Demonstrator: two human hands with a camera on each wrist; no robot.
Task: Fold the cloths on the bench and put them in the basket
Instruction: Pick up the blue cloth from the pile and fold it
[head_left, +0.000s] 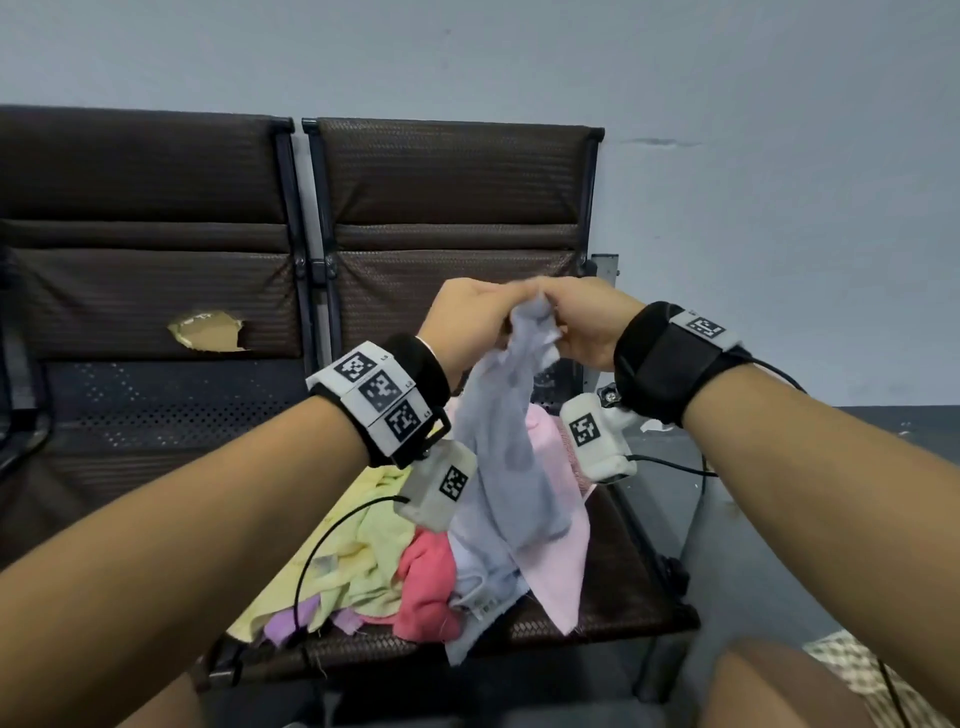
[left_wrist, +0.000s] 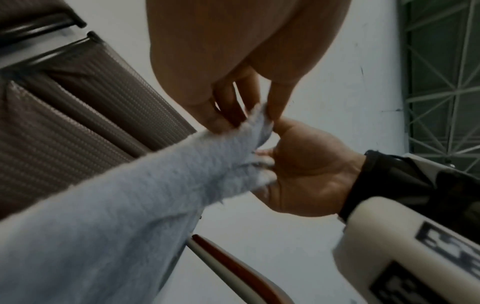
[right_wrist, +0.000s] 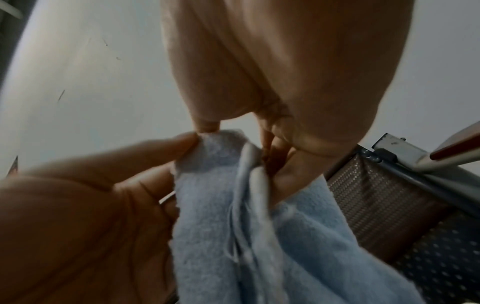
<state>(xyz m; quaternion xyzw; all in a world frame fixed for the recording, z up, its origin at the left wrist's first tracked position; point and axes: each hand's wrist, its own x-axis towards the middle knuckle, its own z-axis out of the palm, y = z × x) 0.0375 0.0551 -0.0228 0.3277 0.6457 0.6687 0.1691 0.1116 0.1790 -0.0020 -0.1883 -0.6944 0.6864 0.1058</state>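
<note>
Early going here: nothing looks folded, and no basket shows in any view. The pile (head_left: 395, 561) of yellow, red, purple and pink cloths lies loose and crumpled on the near part of the bench (head_left: 613, 613) seat, all of it left to do. One piece is in play: the pale blue cloth (head_left: 498, 457), lifted above the pile, its top bunched between both hands while the rest hangs down to trail over the heap.

Both forearms reach forward and meet in the middle, raised in front of the right-hand seat back. The left hand (head_left: 462, 322) has thumb and fingers pinched together on the cloth's top edge. The right hand (head_left: 582, 322), touching it knuckle to knuckle, nips the same bunched edge with its fingertips (left_wrist: 262, 162). My read: they're hunting for corners so the cloth can be spread and the first fold begun.
</note>
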